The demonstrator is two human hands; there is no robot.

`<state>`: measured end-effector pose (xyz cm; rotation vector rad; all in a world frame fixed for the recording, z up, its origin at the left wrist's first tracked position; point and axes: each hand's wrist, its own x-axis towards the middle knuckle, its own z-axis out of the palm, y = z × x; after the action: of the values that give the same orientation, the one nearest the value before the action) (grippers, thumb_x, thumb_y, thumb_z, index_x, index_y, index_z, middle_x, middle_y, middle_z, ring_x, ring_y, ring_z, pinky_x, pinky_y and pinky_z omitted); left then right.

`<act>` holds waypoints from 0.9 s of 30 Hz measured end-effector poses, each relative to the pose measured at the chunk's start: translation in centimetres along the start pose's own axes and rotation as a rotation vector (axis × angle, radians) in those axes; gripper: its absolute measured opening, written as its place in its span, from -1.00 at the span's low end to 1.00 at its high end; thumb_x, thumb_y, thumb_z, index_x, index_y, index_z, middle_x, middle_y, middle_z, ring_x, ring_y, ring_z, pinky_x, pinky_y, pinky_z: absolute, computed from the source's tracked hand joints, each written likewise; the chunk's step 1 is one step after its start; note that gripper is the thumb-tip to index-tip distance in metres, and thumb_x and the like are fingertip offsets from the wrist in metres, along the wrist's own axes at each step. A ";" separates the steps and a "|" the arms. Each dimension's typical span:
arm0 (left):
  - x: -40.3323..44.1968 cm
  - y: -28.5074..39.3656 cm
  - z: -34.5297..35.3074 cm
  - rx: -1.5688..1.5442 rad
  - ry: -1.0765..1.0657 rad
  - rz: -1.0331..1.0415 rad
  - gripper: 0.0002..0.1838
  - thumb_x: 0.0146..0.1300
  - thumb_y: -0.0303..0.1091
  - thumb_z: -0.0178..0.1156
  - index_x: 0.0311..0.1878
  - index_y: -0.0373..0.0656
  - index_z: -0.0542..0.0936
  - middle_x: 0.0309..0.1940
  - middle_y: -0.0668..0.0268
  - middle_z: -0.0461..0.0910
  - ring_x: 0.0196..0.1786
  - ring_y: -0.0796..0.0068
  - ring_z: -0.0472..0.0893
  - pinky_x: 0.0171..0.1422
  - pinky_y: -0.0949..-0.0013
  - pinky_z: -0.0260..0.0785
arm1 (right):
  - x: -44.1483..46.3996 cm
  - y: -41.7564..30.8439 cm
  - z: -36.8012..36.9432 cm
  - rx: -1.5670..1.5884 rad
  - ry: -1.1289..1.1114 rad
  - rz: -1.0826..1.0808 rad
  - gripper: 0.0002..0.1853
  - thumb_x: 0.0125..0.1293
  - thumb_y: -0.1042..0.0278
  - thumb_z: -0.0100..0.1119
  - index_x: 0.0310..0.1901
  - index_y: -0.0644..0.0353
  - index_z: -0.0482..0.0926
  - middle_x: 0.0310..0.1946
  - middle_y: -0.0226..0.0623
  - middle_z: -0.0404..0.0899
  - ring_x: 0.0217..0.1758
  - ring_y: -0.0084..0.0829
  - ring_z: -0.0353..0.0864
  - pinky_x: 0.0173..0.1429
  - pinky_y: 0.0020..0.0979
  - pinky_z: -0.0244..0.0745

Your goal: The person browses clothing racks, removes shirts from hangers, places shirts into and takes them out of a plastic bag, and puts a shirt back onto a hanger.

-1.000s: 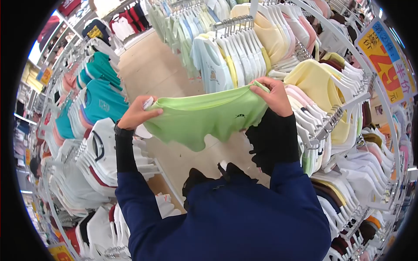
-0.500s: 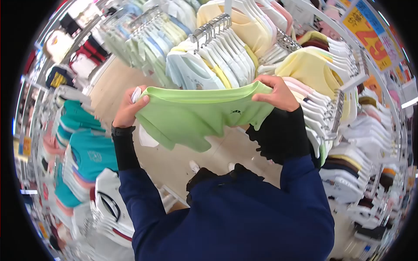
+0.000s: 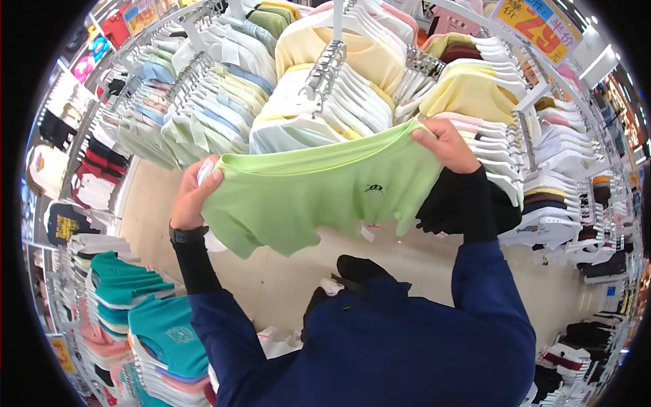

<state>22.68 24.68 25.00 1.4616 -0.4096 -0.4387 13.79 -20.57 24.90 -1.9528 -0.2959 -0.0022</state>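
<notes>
A light green garment with a small black print hangs stretched between my two hands in front of my body. My left hand pinches its left top corner, with something small and white beside the fingers. At the other end, my right hand grips the right top corner, thumb on the near side. A small white tag shows under the lower edge. Just beyond the garment is a rack of white, pale blue and yellow clothes on white hangers.
Teal shirts hang at the lower left. Yellow shirts and more hangers fill the right side. Pale clothes hang on a rack at the upper left. A price sign stands at the upper right. Beige floor shows below the garment.
The view has turned, so the racks have shifted and the teal shirts now sit lower left. Both hands still hold the green garment, its right end now slightly higher and farther right.
</notes>
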 end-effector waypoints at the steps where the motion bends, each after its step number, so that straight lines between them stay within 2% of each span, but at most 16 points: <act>1: 0.3 -0.1 -0.7 0.016 -0.006 0.002 -0.81 0.33 -0.27 0.25 -0.20 -0.21 0.54 -0.40 0.52 0.50 -0.38 0.79 0.42 -0.30 0.58 0.24 | 0.4 -0.1 0.3 -0.038 0.013 -0.018 -0.67 0.46 0.22 0.12 -0.08 0.39 0.61 -0.36 -0.43 0.60 -0.25 -0.63 0.47 -0.12 -0.47 0.41; 3: 1.1 -0.1 -1.6 0.051 -0.011 0.009 -0.80 0.32 -0.26 0.26 -0.20 -0.21 0.54 -0.40 0.53 0.49 -0.39 0.79 0.40 -0.30 0.58 0.23 | 1.2 -0.2 0.5 -0.112 0.036 -0.060 -0.67 0.50 0.22 0.06 -0.09 0.40 0.60 -0.37 -0.43 0.59 -0.26 -0.63 0.46 -0.13 -0.47 0.41; 6: 3.2 0.8 -4.1 0.160 -0.258 -0.058 -0.79 0.30 -0.26 0.28 -0.21 -0.20 0.54 -0.40 0.53 0.49 -0.39 0.80 0.37 -0.28 0.59 0.22 | 2.2 -0.1 1.2 -0.045 0.093 -0.090 -0.66 0.52 0.21 0.01 -0.10 0.41 0.57 -0.38 -0.41 0.56 -0.27 -0.62 0.45 -0.13 -0.47 0.39; 7: 3.7 2.1 -3.5 0.249 -0.219 -0.058 -0.81 0.30 -0.28 0.29 -0.23 -0.18 0.54 -0.41 0.53 0.48 -0.37 0.80 0.37 -0.26 0.61 0.20 | 2.2 0.0 1.3 -0.030 0.106 -0.059 -0.66 0.52 0.22 0.01 -0.11 0.41 0.57 -0.36 -0.42 0.56 -0.26 -0.62 0.44 -0.11 -0.48 0.38; 9: 5.0 3.5 -3.2 0.201 -0.203 0.010 -0.82 0.30 -0.30 0.29 -0.24 -0.18 0.53 -0.41 0.53 0.48 -0.37 0.80 0.37 -0.25 0.61 0.21 | 3.5 -0.3 1.0 -0.021 0.113 -0.020 -0.67 0.53 0.22 0.01 -0.11 0.41 0.56 -0.33 -0.43 0.54 -0.23 -0.62 0.43 -0.08 -0.50 0.35; 13: 8.4 5.7 -4.5 0.126 -0.171 0.098 -0.83 0.34 -0.32 0.26 -0.27 -0.16 0.49 -0.41 0.52 0.50 -0.37 0.80 0.41 -0.29 0.61 0.24 | 7.4 -0.8 1.3 -0.075 0.203 -0.225 -0.64 0.55 0.18 -0.03 -0.13 0.39 0.56 -0.26 -0.49 0.49 -0.15 -0.65 0.36 0.00 -0.57 0.28; 16: 10.5 6.4 -5.7 0.119 -0.156 0.105 -0.83 0.36 -0.31 0.24 -0.28 -0.13 0.47 -0.43 0.54 0.49 -0.38 0.83 0.42 -0.34 0.62 0.24 | 9.9 -1.2 2.3 -0.013 0.397 -0.201 -0.62 0.56 0.14 -0.04 -0.13 0.37 0.57 -0.25 -0.49 0.49 -0.17 -0.66 0.35 -0.03 -0.56 0.28; 17: 11.0 6.5 -6.0 0.125 -0.145 0.099 -0.83 0.36 -0.31 0.24 -0.28 -0.12 0.46 -0.44 0.54 0.49 -0.39 0.83 0.42 -0.33 0.62 0.24 | 10.6 -1.1 2.8 0.029 0.456 -0.174 -0.59 0.55 0.10 -0.03 -0.13 0.36 0.57 -0.30 -0.52 0.50 -0.22 -0.69 0.34 -0.10 -0.58 0.29; 20: 12.2 6.5 -7.8 0.116 -0.147 0.111 -0.82 0.36 -0.28 0.24 -0.29 -0.10 0.46 -0.45 0.56 0.47 -0.40 0.84 0.41 -0.33 0.63 0.22 | 11.9 -1.0 3.3 0.019 0.496 -0.122 -0.57 0.54 0.07 -0.01 -0.13 0.37 0.58 -0.36 -0.54 0.50 -0.27 -0.72 0.34 -0.16 -0.59 0.28; 23: 13.5 6.5 -10.7 0.085 -0.179 0.117 -0.81 0.38 -0.25 0.22 -0.30 -0.08 0.46 -0.46 0.57 0.46 -0.39 0.84 0.40 -0.31 0.64 0.22 | 13.5 -1.5 4.7 -0.011 0.531 -0.158 -0.56 0.53 0.04 0.00 -0.13 0.37 0.59 -0.41 -0.56 0.50 -0.33 -0.74 0.34 -0.21 -0.60 0.29; 27: 14.3 7.2 -15.2 0.057 -0.252 0.132 -0.79 0.41 -0.19 0.18 -0.28 -0.08 0.47 -0.43 0.57 0.46 -0.36 0.84 0.40 -0.28 0.63 0.23 | 14.7 -5.0 7.5 -0.028 0.499 -0.103 -0.55 0.54 0.04 -0.01 -0.16 0.36 0.61 -0.40 -0.55 0.54 -0.37 -0.76 0.37 -0.27 -0.61 0.31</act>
<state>43.03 30.64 31.18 1.4291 -0.7209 -0.5099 25.99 -8.91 28.54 -1.8906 -0.0638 -0.5545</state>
